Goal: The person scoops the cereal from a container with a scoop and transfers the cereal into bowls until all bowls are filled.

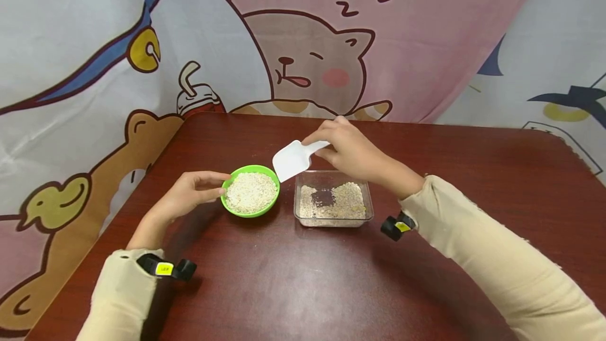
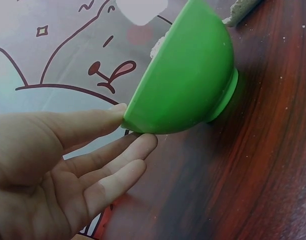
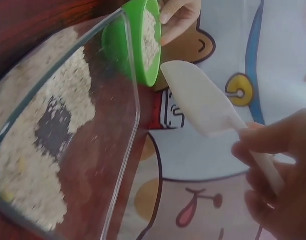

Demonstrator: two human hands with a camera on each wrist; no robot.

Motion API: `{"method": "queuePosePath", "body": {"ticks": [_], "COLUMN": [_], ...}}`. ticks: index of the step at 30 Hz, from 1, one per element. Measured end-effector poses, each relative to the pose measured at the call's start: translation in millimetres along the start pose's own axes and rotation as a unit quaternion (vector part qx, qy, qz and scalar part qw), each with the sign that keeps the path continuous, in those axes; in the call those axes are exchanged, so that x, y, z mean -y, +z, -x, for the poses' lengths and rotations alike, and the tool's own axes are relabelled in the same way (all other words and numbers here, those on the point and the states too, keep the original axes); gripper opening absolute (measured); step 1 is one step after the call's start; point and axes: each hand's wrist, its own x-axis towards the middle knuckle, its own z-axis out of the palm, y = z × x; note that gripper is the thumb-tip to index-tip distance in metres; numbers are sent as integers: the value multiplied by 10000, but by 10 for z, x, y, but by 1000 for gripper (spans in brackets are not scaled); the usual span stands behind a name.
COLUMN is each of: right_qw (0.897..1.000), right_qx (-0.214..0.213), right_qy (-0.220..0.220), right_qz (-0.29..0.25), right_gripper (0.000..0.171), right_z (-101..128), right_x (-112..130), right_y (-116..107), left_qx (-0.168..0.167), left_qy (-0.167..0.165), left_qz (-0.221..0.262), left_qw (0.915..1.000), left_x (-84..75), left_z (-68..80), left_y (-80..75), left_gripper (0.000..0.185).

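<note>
A green bowl (image 1: 251, 214) full of pale oat flakes (image 1: 251, 192) stands on the table. My left hand (image 1: 195, 193) pinches its left rim, thumb at the edge and fingers beneath, as the left wrist view shows around the bowl (image 2: 193, 70). In my right hand (image 1: 350, 149) is a white scoop (image 1: 291, 160), gripped by its handle and raised between the bowl and a clear plastic box (image 1: 333, 223). The right wrist view shows the scoop (image 3: 198, 97) tilted, with no flakes visible on it. Oat flakes (image 1: 350, 201) lie in the box around a bare patch.
The dark reddish-brown table (image 1: 303, 278) extends in front of the bowl and box and off to the right. Behind it hangs a cartoon-printed curtain (image 1: 407, 51). A few stray crumbs lie on the tabletop near the bowl.
</note>
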Motion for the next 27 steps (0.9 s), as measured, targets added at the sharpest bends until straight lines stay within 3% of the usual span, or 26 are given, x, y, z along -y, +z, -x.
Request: {"method": "queuePosePath", "body": {"ticks": [14,27], "right_qw": [9979,9935], "right_qx": [56,115], "right_qy": [592,1014], "right_qz": [-240,-499], "right_gripper": [27,27], "right_z": [450,852], "right_x": [-313,-555], "right_y": [-120,-42], "left_qx": [18,-7], "left_qy": [-15,-3], "left_qz": [-23,-120], "left_qw": [10000,9999], "left_x": [-33,-6], "left_z": [5,-4], "left_y": [8,4], "left_gripper": [37,37]}}
